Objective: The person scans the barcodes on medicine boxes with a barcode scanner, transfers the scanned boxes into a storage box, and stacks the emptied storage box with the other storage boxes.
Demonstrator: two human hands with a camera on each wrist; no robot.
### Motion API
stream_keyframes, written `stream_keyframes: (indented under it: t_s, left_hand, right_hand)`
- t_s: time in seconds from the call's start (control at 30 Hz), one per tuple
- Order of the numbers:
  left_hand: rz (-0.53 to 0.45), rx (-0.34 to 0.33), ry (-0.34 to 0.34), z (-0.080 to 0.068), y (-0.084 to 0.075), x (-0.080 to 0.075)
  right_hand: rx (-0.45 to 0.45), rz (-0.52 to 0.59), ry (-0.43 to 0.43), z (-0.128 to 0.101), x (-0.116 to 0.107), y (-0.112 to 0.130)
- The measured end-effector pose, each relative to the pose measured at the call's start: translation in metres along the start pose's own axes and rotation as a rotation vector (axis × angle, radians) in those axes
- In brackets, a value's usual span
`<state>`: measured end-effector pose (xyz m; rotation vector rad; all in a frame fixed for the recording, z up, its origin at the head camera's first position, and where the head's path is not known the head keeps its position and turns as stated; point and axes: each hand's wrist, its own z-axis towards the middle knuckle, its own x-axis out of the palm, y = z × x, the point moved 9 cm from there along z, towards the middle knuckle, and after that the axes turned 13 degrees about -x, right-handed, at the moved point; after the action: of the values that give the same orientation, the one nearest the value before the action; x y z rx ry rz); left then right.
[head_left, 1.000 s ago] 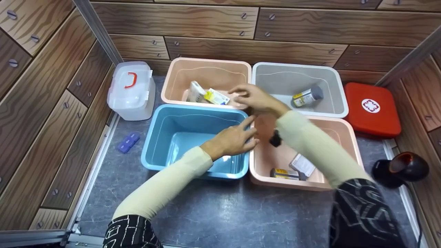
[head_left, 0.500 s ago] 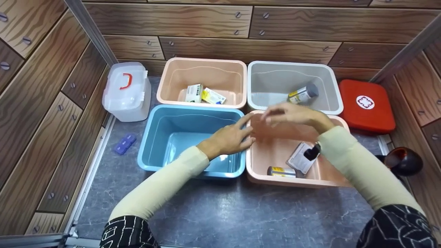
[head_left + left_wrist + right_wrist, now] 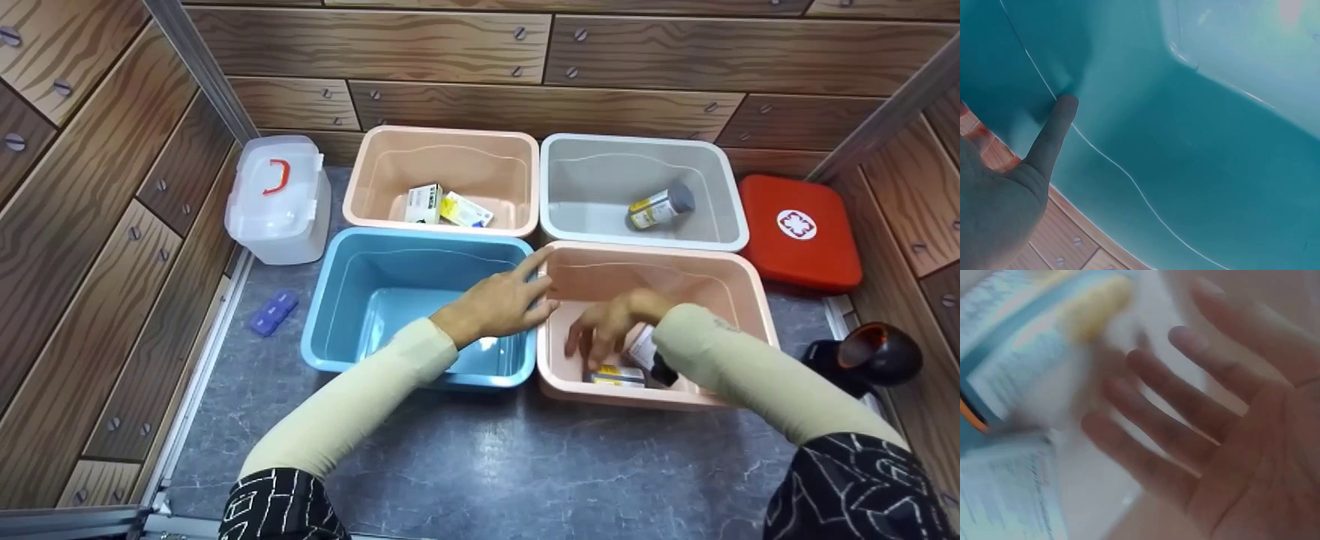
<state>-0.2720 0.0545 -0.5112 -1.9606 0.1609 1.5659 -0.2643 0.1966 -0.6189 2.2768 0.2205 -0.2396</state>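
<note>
Gray bin (image 3: pixel 589 184) is sitting at 12 o'clock from the near pink bin (image 3: pixel 716 283), red case (image 3: pixel 799 236) at 2, blue bin (image 3: pixel 375 262) at 9. Left hand (image 3: pixel 495 301) is resting, fingers spread, on the blue bin's 3 o'clock rim. Right hand (image 3: pixel 611 328), fingers spread, is blocking the pink bin's middle. Yellow-labelled bottle (image 3: pixel 621 374) is lying at its 7 o'clock; white box (image 3: pixel 643 345) is showing at the bottle's 1. Black wrist piece (image 3: pixel 663 371) is covering part of the box; fingertip contact is staying unclear, label text is blurring.
</note>
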Motion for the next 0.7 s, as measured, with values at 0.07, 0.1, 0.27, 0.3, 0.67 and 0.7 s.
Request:
stream_keyframes:
  t_s: [0.07,0.1,0.27,0.3,0.67,0.7]
  left_hand:
    - [-0.003,0.001,-0.007,-0.001,0.000,0.000]
    - [-0.006,0.002,-0.011,-0.001,0.000,-0.001]
    - [-0.006,-0.005,-0.009,-0.002,0.000,-0.001]
    - [-0.005,-0.005,-0.009,-0.002,0.000,-0.001]
    - [0.008,0.005,-0.005,-0.001,0.000,-0.001]
    - [0.006,0.004,-0.004,-0.001,0.000,-0.001]
  right_hand:
    - [0.024,-0.027,0.041,0.007,0.010,-0.003]
    - [0.025,-0.045,0.052,0.010,0.013,-0.003]
    - [0.011,-0.058,0.086,0.016,0.023,0.002]
    - [0.011,-0.050,0.095,0.016,0.025,0.002]
    - [-0.113,-0.193,-0.043,0.014,0.005,0.010]
    - [-0.157,-0.234,-0.126,0.012,-0.005,0.012]
